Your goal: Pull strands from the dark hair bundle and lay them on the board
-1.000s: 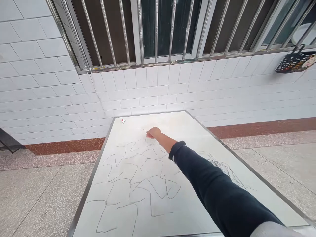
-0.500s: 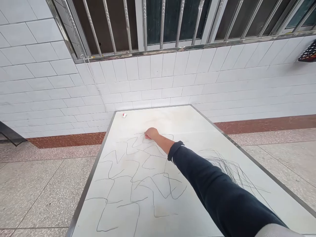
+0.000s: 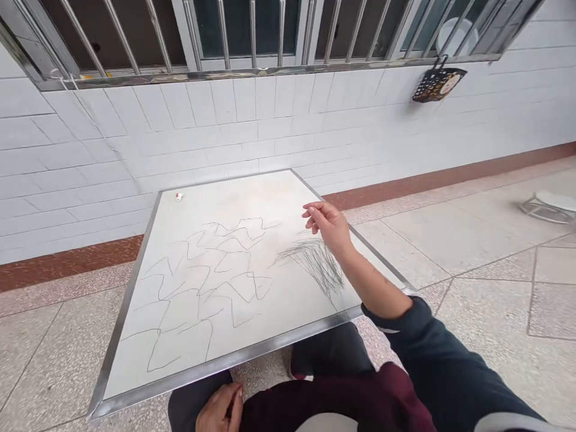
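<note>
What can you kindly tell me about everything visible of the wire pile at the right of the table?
The pile is a loose tangle of many thin, dark grey strands that look like metal wire. They overlap and cross, densest at the right, with looser ends fanning out to the left and one reaching toward the near edge. It lies flat on the white table, which bears it. The right hand is over its far side; whether they touch is unclear.

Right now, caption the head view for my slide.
Right hand over a white table, near a pile of thin dark strands, bent strands spread alongside, left hand at the lap.
</note>
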A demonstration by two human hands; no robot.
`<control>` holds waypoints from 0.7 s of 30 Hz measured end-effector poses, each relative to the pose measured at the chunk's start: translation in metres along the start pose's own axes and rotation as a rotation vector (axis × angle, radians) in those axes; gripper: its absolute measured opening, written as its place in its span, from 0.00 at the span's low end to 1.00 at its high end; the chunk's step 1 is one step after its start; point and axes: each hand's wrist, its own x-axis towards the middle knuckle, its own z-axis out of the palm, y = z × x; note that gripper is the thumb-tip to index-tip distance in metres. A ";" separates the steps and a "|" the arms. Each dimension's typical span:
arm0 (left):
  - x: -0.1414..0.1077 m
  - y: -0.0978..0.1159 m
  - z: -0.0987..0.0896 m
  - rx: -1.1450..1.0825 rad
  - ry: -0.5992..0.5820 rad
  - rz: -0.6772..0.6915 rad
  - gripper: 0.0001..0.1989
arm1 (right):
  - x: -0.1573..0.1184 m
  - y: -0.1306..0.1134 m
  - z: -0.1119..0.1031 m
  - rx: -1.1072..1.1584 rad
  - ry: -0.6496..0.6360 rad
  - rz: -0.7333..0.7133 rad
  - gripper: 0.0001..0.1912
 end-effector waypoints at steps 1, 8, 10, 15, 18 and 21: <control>0.002 0.000 -0.001 0.012 -0.007 0.012 0.12 | -0.018 0.010 -0.019 -0.065 0.068 0.051 0.17; 0.011 0.010 -0.004 0.083 -0.022 -0.007 0.15 | -0.108 0.055 -0.060 -0.573 -0.029 0.294 0.12; 0.012 0.012 -0.003 0.091 -0.022 -0.005 0.16 | -0.113 0.057 -0.052 -0.645 -0.091 0.287 0.09; 0.012 0.013 -0.002 0.100 -0.015 -0.023 0.16 | -0.099 0.063 -0.031 -0.825 -0.205 0.319 0.06; 0.010 0.013 -0.003 0.105 -0.013 -0.027 0.15 | -0.092 0.072 -0.022 -0.904 -0.258 0.344 0.05; 0.010 0.013 -0.003 0.099 -0.014 -0.025 0.15 | -0.089 0.080 -0.016 -0.945 -0.309 0.357 0.05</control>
